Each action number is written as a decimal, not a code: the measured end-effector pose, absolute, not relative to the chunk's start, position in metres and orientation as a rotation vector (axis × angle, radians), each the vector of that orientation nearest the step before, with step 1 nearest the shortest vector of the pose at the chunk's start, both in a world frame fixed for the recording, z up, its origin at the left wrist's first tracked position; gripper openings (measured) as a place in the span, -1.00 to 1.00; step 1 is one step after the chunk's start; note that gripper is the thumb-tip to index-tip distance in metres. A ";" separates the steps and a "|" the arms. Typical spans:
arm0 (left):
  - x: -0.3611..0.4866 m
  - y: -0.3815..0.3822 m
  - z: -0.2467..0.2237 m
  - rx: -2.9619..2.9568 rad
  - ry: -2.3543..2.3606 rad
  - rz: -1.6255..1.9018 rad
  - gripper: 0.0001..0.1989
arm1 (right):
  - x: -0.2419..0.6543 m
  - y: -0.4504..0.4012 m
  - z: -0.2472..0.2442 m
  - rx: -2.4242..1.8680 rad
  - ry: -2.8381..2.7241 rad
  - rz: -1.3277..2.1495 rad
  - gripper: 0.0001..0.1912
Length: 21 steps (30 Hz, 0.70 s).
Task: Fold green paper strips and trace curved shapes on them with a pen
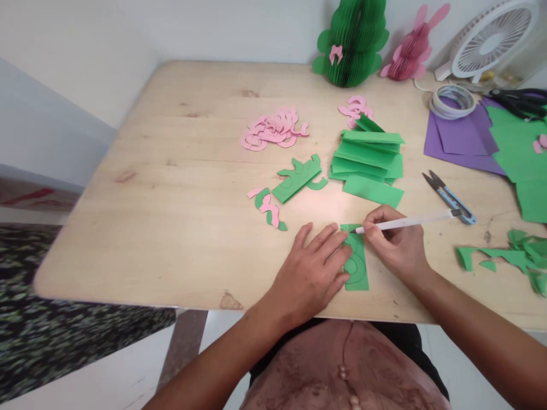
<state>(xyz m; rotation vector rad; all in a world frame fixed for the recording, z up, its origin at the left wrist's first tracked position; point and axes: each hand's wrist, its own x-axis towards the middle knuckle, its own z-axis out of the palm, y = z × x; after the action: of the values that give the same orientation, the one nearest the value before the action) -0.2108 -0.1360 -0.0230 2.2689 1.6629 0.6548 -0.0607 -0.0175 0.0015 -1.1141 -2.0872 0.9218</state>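
Note:
A green paper strip (358, 273) with curved outlines drawn on it lies near the table's front edge. My left hand (314, 270) rests flat with its fingers spread, the fingertips pressing on the strip's left side. A white pen (410, 221) is gripped in my right hand (395, 242), its dark tip at the top part of the strip. Just beyond lie a folded green strip with cut green curves (297, 179) and a short row of pink and green cut pieces (268, 209). Folded green paper strips (367, 156) are stacked farther back.
Pink cutouts (273, 130) are piled mid-table. Blue thread snips (450, 196) and green scraps (521, 256) lie at right. Behind them are purple paper (457, 139), tape rolls (453, 102), black scissors (519, 102), a white fan (491, 42), and green (356, 40) and pink (412, 51) paper figures.

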 end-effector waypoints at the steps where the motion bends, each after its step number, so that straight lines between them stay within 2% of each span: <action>1: -0.211 -0.136 -0.023 2.269 1.663 0.654 -0.70 | -0.061 -0.018 0.001 -1.113 -2.086 0.926 -0.86; 21: -0.211 -0.136 -0.023 2.294 1.672 0.636 -0.68 | -0.060 -0.018 0.000 -1.100 -2.104 0.901 -0.87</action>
<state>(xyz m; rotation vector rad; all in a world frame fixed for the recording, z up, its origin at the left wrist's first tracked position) -0.2110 -0.1360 -0.0232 2.2944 1.6717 0.6362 -0.0605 -0.0183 -0.0001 -1.0998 -2.1043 0.9011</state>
